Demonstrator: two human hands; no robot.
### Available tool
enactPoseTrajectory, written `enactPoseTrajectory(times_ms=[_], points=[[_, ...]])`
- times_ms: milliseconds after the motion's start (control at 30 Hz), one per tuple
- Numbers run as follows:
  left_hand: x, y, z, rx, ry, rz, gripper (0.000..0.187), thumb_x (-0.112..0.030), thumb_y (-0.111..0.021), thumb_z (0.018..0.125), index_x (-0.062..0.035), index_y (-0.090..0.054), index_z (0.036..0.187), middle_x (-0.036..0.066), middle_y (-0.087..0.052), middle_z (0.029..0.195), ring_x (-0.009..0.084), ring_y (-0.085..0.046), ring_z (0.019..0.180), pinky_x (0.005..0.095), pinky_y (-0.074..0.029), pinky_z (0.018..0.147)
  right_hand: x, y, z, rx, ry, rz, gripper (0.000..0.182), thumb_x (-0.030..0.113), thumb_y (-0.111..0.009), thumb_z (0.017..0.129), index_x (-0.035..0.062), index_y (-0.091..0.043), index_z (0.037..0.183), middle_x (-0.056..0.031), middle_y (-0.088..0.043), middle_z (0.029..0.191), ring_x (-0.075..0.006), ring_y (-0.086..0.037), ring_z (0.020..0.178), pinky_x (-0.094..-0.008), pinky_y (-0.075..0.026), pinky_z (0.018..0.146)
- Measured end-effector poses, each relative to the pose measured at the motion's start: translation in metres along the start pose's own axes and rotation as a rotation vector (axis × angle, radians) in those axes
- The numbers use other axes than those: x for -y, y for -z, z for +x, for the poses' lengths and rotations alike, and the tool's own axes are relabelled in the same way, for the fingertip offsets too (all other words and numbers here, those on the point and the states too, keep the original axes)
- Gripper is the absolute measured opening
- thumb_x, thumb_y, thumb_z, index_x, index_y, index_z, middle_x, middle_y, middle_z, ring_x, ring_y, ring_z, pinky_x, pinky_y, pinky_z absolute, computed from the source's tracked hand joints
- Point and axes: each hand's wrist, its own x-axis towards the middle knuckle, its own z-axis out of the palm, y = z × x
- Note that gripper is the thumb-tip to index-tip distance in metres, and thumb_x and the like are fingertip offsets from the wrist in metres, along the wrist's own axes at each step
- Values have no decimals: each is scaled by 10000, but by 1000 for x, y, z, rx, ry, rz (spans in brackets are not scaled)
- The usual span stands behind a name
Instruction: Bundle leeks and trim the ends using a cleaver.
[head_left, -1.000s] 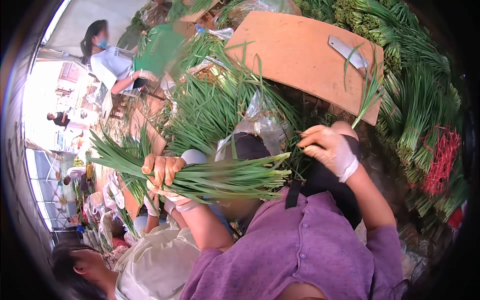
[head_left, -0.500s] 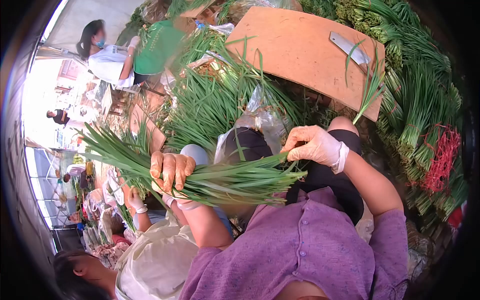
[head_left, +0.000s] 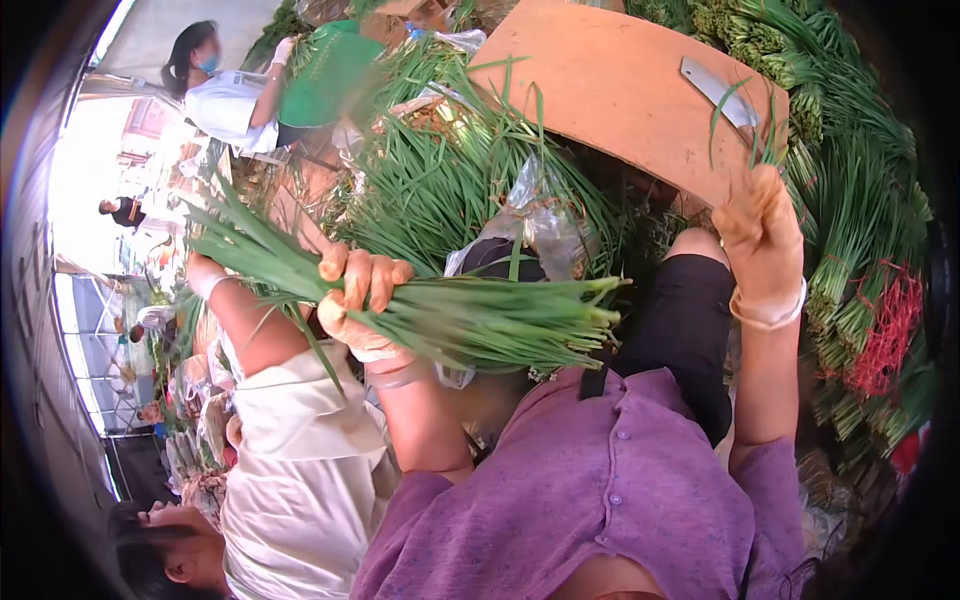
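1. Head view: the purple shirt (head_left: 580,490) fills the nearest part, at the bottom.
2. Gloved left grip (head_left: 365,285) is closed round the bundle of green leaves (head_left: 490,318), which lies crosswise above the lap, cut ends toward the right; it held this bundle in both earlier frames.
3. Gloved right grip (head_left: 760,235), which half a second ago was at the bundle's cut ends, is now away from it, raised by the worktop's near right corner. Its fingers are curled close to loose leaves (head_left: 775,150); whether it grips any, I cannot tell.
4. At the left, the neighbour in a cream top (head_left: 300,470) now has an arm stretched farther forward than before.
5. Beyond the lap are a clear plastic bag (head_left: 555,230) and a heap of leaves (head_left: 420,190).
6. On the worktop (head_left: 600,90), the cleaver (head_left: 722,95) lies as before.
7. Red ties (head_left: 885,330) rest on stacked bundles (head_left: 845,210) at the right.
8. Farther off, a masked person in white (head_left: 232,108) keeps one hand raised beside green material (head_left: 325,80).
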Motion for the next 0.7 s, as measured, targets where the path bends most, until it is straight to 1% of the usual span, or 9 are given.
enactPoseTrajectory(times_ms=[33, 100, 133, 200, 267, 400, 467, 633, 700], points=[[4, 1, 1, -48, 6, 56, 208, -105, -610, 808, -148, -507, 984, -78, -462, 668, 92, -441, 610, 330, -418, 792, 5, -19, -16, 47, -294, -635, 203, 194, -587, 834, 5, -642, 783, -31, -591, 726, -75, -494, 628, -236, -398, 558], [8, 3, 0, -105, 18, 123, 239, -127, -624, 793, -144, -502, 997, -75, -458, 675, 101, -454, 619, 348, -431, 831, -12, -31, -24, 199, -208, -834, 165, 181, -633, 798, 42, -671, 877, -41, -632, 739, -144, -563, 603, -269, -463, 588], [12, 5, 3, -97, 22, 119, 239, -127, -624, 793, -144, -502, 997, -75, -458, 675, 101, -454, 619, 348, -431, 831, -37, -28, -34, 461, -91, -1155, 238, 227, -692, 754, 56, -658, 916, -73, -622, 727, -206, -576, 581, -289, -466, 574], [16, 6, 3, -91, 47, 77, 258, -133, -633, 785, -148, -501, 1006, -72, -459, 684, 106, -466, 633, 353, -436, 850, -38, -35, -33, 552, -187, -1279, 275, 251, -707, 733, 76, -640, 934, -88, -600, 725, -249, -598, 622, -326, -471, 580], [19, 3, 4, -116, 44, 80, 264, -132, -634, 782, -149, -499, 1008, -71, -458, 684, 107, -469, 637, 352, -439, 846, -63, -27, -37, 617, 115, -1332, 232, 238, -695, 740, 71, -631, 888, -97, -599, 767, -257, -588, 608, -329, -473, 576], [23, -2, 5, -260, 0, 118, 278, -133, -633, 774, -149, -495, 1015, -69, -454, 690, 106, -469, 641, 345, -449, 821, -61, -18, -36, 569, 161, -1151, 184, 199, -668, 775, 48, -610, 862, -67, -602, 776, -193, -581, 593, -287, -467, 556], [27, 1, 6, -295, -9, 125, 284, -129, -631, 769, -146, -494, 1018, -67, -456, 693, 106, -470, 646, 340, -451, 806, -40, -19, -39, 270, -559, -714, 144, 160, -626, 814, 27, -591, 859, -24, -598, 751, -112, -562, 603, -244, -458, 548], [14, 41, 2, -300, -37, 87, 303, -151, -621, 766, -127, -488, 1037, -51, -462, 699, 105, -479, 666, 327, -455, 770, -14, 8, -39, 205, -739, -738, 146, 136, -542, 864, 17, -627, 852, -7, -593, 697, -62, -521, 576, -197, -407, 506], [2, 56, -1, -529, -163, 217, 307, -162, -630, 736, -118, -508, 1014, -24, -512, 721, 146, -484, 637, 336, -440, 751, -20, 55, -49, 75, -657, -785, 195, 163, -538, 886, -4, -635, 863, -21, -607, 711, -62, -484, 556, -197, -400, 512]])
